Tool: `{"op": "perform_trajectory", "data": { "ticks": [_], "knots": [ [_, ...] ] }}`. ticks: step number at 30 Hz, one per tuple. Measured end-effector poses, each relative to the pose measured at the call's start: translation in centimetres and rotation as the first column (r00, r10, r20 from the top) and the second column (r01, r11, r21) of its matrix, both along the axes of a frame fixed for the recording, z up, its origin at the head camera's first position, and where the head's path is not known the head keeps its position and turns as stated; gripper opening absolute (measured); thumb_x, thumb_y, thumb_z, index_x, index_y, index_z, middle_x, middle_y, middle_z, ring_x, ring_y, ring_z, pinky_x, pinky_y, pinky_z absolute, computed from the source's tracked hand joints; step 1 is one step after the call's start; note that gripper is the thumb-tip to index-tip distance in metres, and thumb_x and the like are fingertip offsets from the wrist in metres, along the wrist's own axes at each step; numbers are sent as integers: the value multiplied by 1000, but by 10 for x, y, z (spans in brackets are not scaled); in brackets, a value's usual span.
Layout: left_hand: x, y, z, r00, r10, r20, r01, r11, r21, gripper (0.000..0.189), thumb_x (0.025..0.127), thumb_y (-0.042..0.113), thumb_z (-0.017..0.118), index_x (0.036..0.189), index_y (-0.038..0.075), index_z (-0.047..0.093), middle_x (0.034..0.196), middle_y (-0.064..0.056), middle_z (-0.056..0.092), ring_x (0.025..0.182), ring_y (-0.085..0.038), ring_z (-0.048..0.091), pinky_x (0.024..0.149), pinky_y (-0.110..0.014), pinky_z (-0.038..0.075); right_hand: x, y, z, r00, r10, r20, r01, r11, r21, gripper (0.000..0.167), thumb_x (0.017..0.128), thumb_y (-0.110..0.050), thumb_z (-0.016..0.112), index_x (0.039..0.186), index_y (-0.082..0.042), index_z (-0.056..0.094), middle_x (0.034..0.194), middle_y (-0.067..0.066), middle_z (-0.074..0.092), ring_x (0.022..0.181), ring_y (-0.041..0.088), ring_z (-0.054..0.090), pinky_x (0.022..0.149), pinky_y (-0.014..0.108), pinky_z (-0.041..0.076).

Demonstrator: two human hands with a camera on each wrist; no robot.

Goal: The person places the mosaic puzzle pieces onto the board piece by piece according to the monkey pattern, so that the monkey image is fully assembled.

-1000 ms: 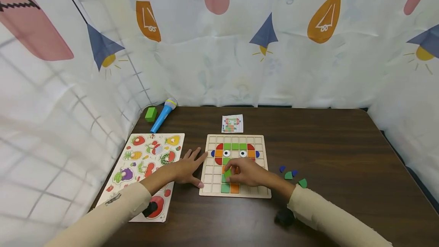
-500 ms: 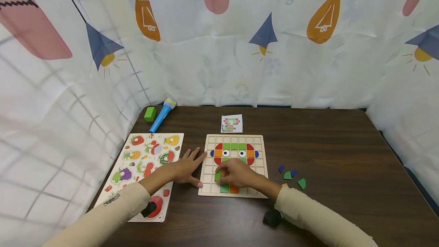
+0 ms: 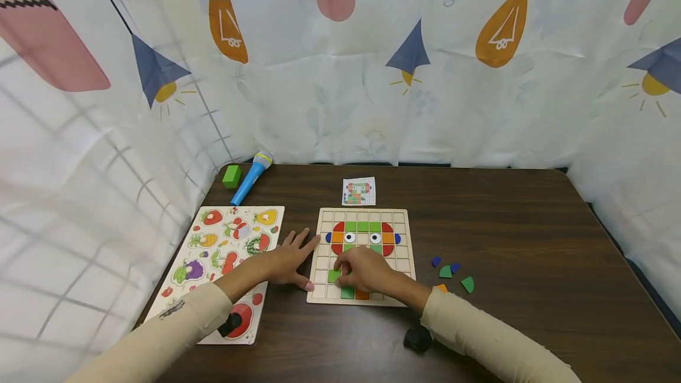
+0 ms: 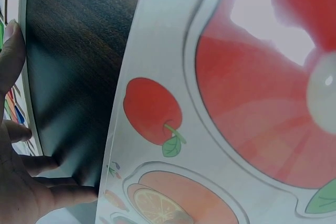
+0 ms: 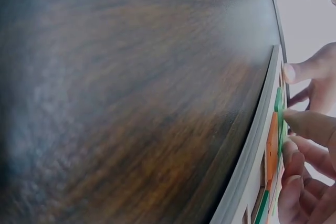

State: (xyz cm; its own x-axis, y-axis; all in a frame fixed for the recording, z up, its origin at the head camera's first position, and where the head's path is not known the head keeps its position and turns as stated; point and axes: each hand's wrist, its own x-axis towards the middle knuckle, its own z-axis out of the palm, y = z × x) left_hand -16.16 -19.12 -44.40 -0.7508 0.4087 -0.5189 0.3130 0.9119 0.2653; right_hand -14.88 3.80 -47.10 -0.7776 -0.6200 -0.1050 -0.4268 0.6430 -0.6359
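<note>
A wooden grid board (image 3: 400,263) lies flat at the middle of the table, bearing red, orange, green and blue pieces and two eye pieces in a face-like pattern. My right hand (image 3: 366,270) is over its lower half, thumb and fingertips pinching a green square tile (image 3: 333,276) low over a cell left of the pattern. That hand hides part of the pattern. My left hand (image 3: 289,260) has its fingers spread, with the index fingertip and thumb at the board's left edge. In the right wrist view, the thumb (image 5: 310,127) meets green pieces along the board.
A fruit-picture board (image 3: 271,214) lies under my left forearm. Behind are a blue toy microphone (image 3: 250,179), a green block (image 3: 232,176) and a pattern card (image 3: 359,191). Loose green pieces (image 3: 467,284), blue pieces (image 3: 436,262) and an orange piece (image 3: 441,288) lie on the right.
My right hand has carried the green square tile leftward across the board and lowered it to a cell left of the pattern. The left hand stays at the board's edge.
</note>
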Motion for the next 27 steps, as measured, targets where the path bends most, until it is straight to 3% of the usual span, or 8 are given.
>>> {"op": "perform_trajectory", "data": {
  "ticks": [12, 19, 27],
  "knots": [
    [0, 0, -2, 1000, 7, -2, -7, 1000, 2, 109, 80, 57, 78, 162, 16, 19, 167, -23, 9, 150, -54, 10, 113, -68, 27, -8, 25, 7, 999, 28, -41, -29, 999, -30, 22, 90, -32, 76, 104, -15, 77, 77, -14, 62, 72, 5, 54, 68, 23, 46],
    [-1, 0, -2, 1000, 9, 4, -9, 1000, -3, 110, 80, 57, 78, 162, 17, 17, 167, -22, 7, 151, -53, 8, 114, -68, 27, -20, 72, 8, 999, 2, -36, -5, 996, -89, 19, 92, -29, 74, 105, -15, 75, 78, -12, 61, 69, 7, 51, 62, 22, 42],
    [0, 0, -3, 1000, 15, 1, -15, 1000, -1, 110, 79, 56, 78, 162, 16, 18, 167, -22, 8, 151, -53, 8, 114, -68, 27, -26, 133, 4, 998, -52, -28, 50, 995, -88, 18, 94, -26, 73, 107, -14, 75, 82, -10, 61, 63, 7, 50, 56, 21, 43]
  ]
}}
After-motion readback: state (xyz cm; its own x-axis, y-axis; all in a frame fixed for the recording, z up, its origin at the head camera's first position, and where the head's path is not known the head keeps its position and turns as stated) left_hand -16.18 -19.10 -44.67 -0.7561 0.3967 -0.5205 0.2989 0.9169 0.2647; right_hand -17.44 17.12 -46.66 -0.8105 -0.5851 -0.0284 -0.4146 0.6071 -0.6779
